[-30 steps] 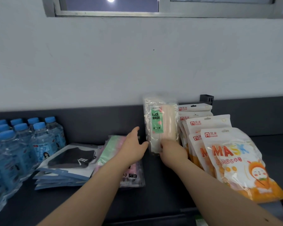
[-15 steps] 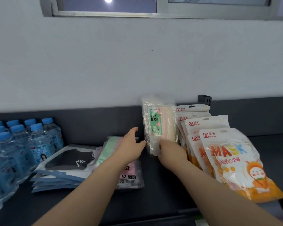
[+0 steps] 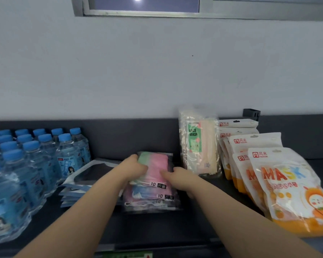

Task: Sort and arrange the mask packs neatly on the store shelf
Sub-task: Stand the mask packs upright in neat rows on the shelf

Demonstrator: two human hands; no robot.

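A: What does the head camera see?

B: A dark store shelf (image 3: 157, 228) against a pale wall (image 3: 157, 71), with a window (image 3: 144, 4) at the top edge. Two bare forearms reach forward to the middle of the shelf.

A: What are the hands doing?

B: Both hold the pink and green mask pack (image 3: 158, 163). The left hand (image 3: 136, 167) has its fingers curled over the pack's left edge, and the right hand (image 3: 177, 178) grips its right edge. The pack lies on top of a flat stack of mask packs (image 3: 151, 199) labelled "10".

A: And the other masks?

B: Just right of the stack, a peach face mask pack (image 3: 201, 146) stands upright against the shelf's back. Beside it, further right, a row of orange mask packs (image 3: 283, 185) stands one behind another. To the left of the stack is a pile of black mask packs (image 3: 86, 175), lying flat.

A: Anything else?

B: Water bottles (image 3: 26, 164) with blue caps crowd the shelf's far left end.
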